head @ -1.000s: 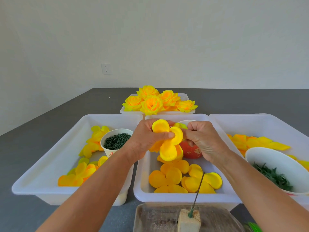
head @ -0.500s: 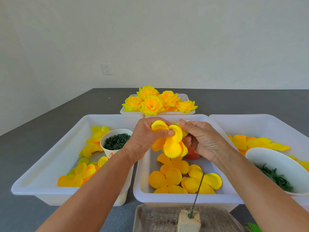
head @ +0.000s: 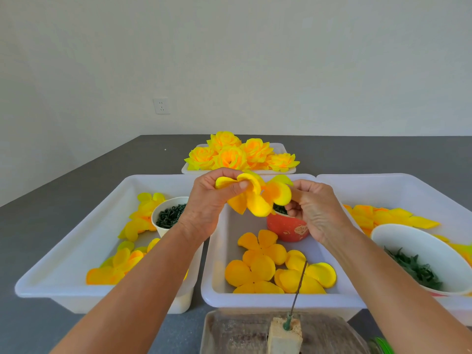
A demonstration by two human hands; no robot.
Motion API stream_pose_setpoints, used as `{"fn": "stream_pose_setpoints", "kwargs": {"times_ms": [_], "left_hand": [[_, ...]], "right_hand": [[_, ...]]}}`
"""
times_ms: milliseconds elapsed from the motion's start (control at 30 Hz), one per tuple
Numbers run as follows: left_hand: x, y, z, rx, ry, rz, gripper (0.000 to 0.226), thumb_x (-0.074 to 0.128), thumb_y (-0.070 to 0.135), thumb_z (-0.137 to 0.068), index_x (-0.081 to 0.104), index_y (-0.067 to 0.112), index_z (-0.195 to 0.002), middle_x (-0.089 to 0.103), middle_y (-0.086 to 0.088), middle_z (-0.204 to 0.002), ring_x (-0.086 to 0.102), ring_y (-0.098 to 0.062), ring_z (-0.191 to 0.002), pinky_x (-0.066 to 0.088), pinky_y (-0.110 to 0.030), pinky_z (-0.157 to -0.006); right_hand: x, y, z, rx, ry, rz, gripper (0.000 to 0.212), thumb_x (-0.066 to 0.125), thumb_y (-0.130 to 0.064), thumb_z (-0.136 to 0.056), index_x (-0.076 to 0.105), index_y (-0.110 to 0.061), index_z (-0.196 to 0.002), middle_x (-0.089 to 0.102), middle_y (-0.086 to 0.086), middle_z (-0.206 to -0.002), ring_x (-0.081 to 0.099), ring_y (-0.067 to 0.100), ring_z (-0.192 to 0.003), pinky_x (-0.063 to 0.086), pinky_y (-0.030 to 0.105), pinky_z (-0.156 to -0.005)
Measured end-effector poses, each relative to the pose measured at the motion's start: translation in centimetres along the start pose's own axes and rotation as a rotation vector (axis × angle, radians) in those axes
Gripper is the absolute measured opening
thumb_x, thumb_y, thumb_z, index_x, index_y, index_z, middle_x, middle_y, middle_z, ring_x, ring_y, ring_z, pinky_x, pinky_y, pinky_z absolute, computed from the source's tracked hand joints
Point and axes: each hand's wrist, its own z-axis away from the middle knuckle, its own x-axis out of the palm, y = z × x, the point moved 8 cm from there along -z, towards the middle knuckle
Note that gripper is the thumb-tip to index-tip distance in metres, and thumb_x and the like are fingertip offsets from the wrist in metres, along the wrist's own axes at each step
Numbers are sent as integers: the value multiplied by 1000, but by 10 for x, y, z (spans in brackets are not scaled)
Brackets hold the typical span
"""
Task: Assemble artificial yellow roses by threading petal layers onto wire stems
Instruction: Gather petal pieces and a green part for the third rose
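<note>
Both hands pinch petal layer [head: 255,198] (left [head: 212,200], right [head: 315,210]), spread sideways; wire stem [head: 297,290] near-upright.

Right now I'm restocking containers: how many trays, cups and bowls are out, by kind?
White trays: 4
Cups: 2, one white cup, one red cup
White bowl: 1
Total: 7
</note>
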Motion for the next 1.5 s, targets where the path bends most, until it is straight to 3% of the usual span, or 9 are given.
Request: {"fn": "stream_pose_setpoints", "kwargs": {"times_ms": [133,333,433,500,667,833,1000,1267,1500], "left_hand": [[0,-3,-1,-16,11,-38,14,64,1,-77,62,-3,-90,60,-37,-105,56,-50,-101,43,-56,-92],[5,-3,2,-1,-28,-85,12,69,0,-70,68,6,-81,70,0,-76,64,-13,-78,51,-25,-74],[8,-1,3,52,-46,-189,21,70,-7,-72,69,12,-84,69,-4,-85,63,-13,-81,51,-22,-75],[8,1,4,81,-32,-225,26,71,-7,-72,69,15,-87,67,-4,-87,63,-11,-83,51,-20,-76],[5,2,3,68,-1,-206,25,70,-8,-72,70,16,-81,69,3,-82,64,-7,-81,51,-22,-76],[9,-1,5,33,-59,-266,15,75,-1,-70,71,13,-73,70,7,-72,62,-7,-70,52,-21,-66],[-1,-1,3,6,49,-207,14,74,-3,-70,69,4,-82,67,-19,-88,61,-24,-82,51,-36,-76],[1,1,3,9,43,-198,14,73,-5,-71,68,6,-78,66,-19,-89,60,-27,-83,50,-39,-77],[6,2,4,48,-14,-264,20,74,-5,-69,67,14,-70,67,0,-76,61,-8,-72,51,-21,-66]], "right_hand": [[-3,-6,0,-86,53,50,19,63,-10,-87,66,-15,-69,59,-5,-45,49,1,-40,41,13,-40],[-13,-12,2,-165,152,83,21,58,-10,-91,64,-15,-71,61,-6,-53,52,0,-48,44,15,-46],[-14,-13,2,-185,165,82,15,54,-14,-93,63,-13,-81,68,10,-82,63,17,-73,52,30,-66],[-12,-16,4,-214,156,74,12,53,-13,-94,61,-11,-86,68,15,-91,64,23,-77,55,31,-68],[0,-35,13,-421,107,310,18,68,0,-80,59,-13,-70,62,7,-66,55,7,-58,49,22,-58],[8,-34,15,-413,-6,278,16,70,-4,-80,64,-18,-83,66,2,-71,61,7,-62,52,19,-60],[-13,-28,9,-334,147,107,13,62,-11,-88,63,-19,-77,61,0,-67,57,5,-58,48,16,-52],[-21,-23,5,-296,235,81,9,59,-12,-90,60,-16,-82,61,1,-68,59,0,-51,48,15,-47],[-13,-22,5,-278,144,96,16,58,-3,-89,59,-16,-81,65,2,-70,64,5,-55,49,16,-49]]}}
